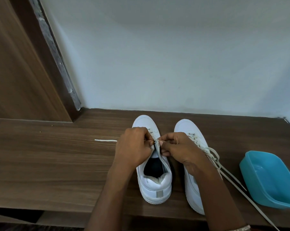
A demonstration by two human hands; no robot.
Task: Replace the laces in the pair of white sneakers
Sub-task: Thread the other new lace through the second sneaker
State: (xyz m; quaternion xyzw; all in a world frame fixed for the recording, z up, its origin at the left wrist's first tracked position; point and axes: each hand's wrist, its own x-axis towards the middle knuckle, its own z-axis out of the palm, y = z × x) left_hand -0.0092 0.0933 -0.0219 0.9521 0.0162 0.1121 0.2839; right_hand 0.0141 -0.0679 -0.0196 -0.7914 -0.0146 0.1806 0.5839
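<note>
Left sneaker (155,185) lace (107,140) seems pinched by left hand (134,145) and right hand (177,147).

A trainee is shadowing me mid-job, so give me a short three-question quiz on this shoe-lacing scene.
1. True or false: the left hand and the right hand both pinch the lace at the left sneaker.
2. Where does the blue tub stand? A) between the sneakers B) to the right of the right sneaker C) behind both sneakers
3. Fill in: the loose lace end lies on the table to the ___ of the left hand.
Key: 1 true; 2 B; 3 left.
</note>
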